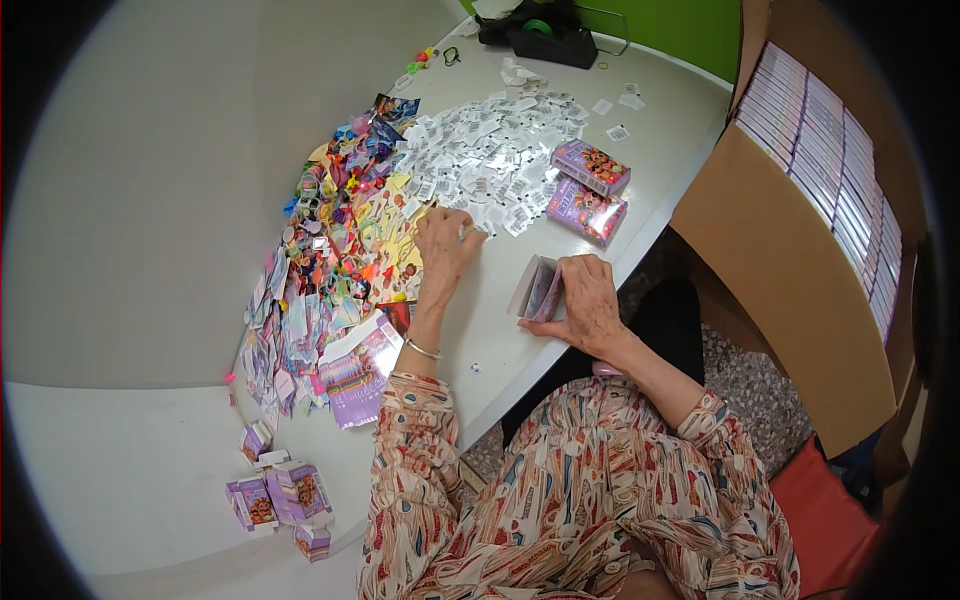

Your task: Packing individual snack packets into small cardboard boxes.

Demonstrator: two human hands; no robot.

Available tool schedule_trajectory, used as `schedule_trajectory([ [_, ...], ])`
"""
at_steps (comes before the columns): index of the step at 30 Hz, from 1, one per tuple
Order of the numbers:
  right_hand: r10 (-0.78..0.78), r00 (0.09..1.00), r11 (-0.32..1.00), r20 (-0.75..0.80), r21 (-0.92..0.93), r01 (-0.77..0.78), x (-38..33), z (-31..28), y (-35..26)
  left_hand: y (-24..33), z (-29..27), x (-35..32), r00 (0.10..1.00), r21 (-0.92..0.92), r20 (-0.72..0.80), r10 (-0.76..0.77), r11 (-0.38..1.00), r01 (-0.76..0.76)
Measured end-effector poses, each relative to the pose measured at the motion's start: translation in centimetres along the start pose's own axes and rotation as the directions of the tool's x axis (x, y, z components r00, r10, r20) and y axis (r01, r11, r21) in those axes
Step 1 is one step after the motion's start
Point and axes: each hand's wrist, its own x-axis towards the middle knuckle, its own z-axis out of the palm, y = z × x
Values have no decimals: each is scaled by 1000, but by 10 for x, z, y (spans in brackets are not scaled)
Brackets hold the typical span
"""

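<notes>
My right hand grips a small purple carton near the table's front edge; its top end stands open with a pale flap out to the left. My left hand reaches to where a heap of yellow cut-out cards meets a spread of small white printed labels. Its fingers are bent down and drawn together; what they pinch, if anything, is hidden. Two closed purple cartons with cartoon figures lie beyond my right hand, one partly against the other.
Left of the yellow cards lie colourful small trinkets and pastel packets. Flattened purple cartons rest by my left forearm, several small cartons at lower left. A black tape dispenser stands at the back; a big cardboard box at right holds packed rows.
</notes>
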Motion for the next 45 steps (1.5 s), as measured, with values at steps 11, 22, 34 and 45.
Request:
schedule_trajectory([
  [11, -21, 1000, 1000, -14, 0, 21, 0, -1, -1, -17, 10, 2, 997, -116, -52, 59, 991, -65],
  [22, -13, 1000, 1000, -22, -11, 13, -1, -2, 1, -2, 6, 10, 934, 37, -189, 304, 952, -303],
  [34, -17, 1000, 1000, 2, 1, 17, 0, -2, 0, -12, 29, 35, 936, 196, -227, 271, 954, -228],
  [45, 3, 1000, 1000, 14, -25, -3, 1, -2, -2, 37, -59, 9, 899, -905, 370, -235, 129, 406],
])
